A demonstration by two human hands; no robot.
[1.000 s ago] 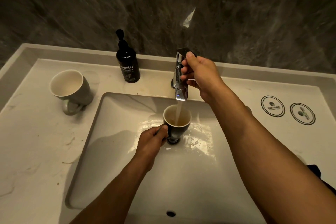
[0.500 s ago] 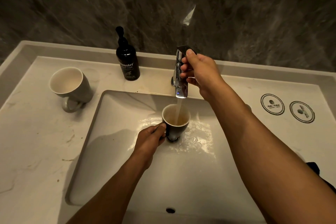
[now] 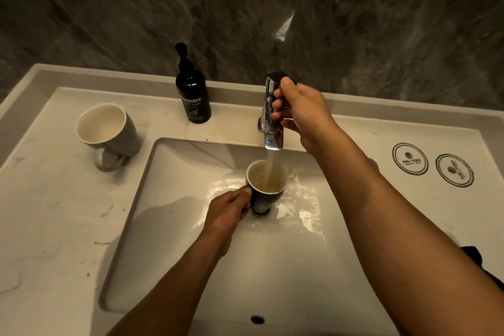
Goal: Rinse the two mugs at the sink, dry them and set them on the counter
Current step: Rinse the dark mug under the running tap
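Observation:
A dark mug (image 3: 266,194) with a pale inside stands upright in the sink basin (image 3: 286,267), over the drain and right under the spout. My left hand (image 3: 227,213) grips its handle. Water streams from the chrome faucet (image 3: 272,117) into the mug, which holds water. My right hand (image 3: 300,112) is curled around the faucet lever, thumb on top. A second, grey mug (image 3: 109,128) sits on the counter at the left of the basin, handle toward me, untouched.
A black hand wash pump bottle (image 3: 193,95) stands behind the basin, left of the faucet. Two round printed coasters (image 3: 410,159) (image 3: 454,170) lie on the counter (image 3: 54,226) at right. A dark cloth (image 3: 474,255) peeks past my right forearm. A dark stone wall rises behind.
Both hands keep their holds and water keeps running into the dark mug. The view shifted slightly; nothing else has moved.

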